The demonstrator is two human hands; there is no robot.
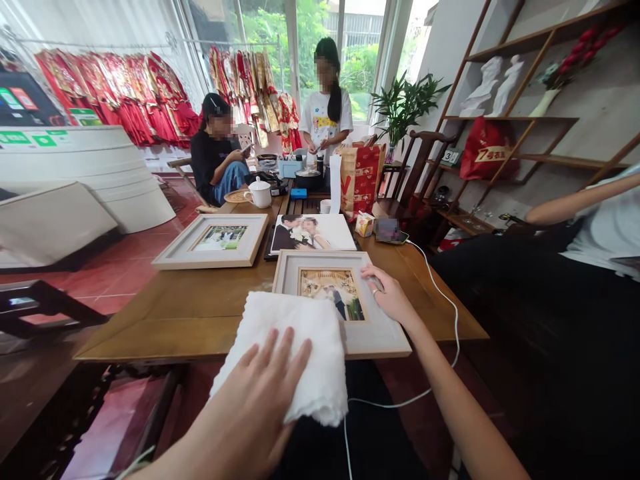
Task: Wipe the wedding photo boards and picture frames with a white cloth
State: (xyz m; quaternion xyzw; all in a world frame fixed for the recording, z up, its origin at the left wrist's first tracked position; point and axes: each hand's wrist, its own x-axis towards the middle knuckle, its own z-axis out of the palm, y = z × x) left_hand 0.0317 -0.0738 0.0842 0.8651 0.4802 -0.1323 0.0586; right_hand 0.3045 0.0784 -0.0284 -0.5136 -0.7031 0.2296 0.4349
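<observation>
A pale wooden picture frame (373, 327) with a wedding photo lies on the wooden table (200, 307) right in front of me. A white cloth (300, 333) covers the frame's near left corner and hangs over the table edge. My left hand (260, 400) lies flat on the cloth with its fingers spread. My right hand (387, 293) rests on the frame's right border, fingers laid on it.
A second framed photo (213, 240) and an unframed wedding print (313, 233) lie farther back. A phone (390, 231) with a white cable, a small box, a teapot (259, 192) and a red bag (363, 177) stand beyond. Two people are at the far end; another person sits at my right.
</observation>
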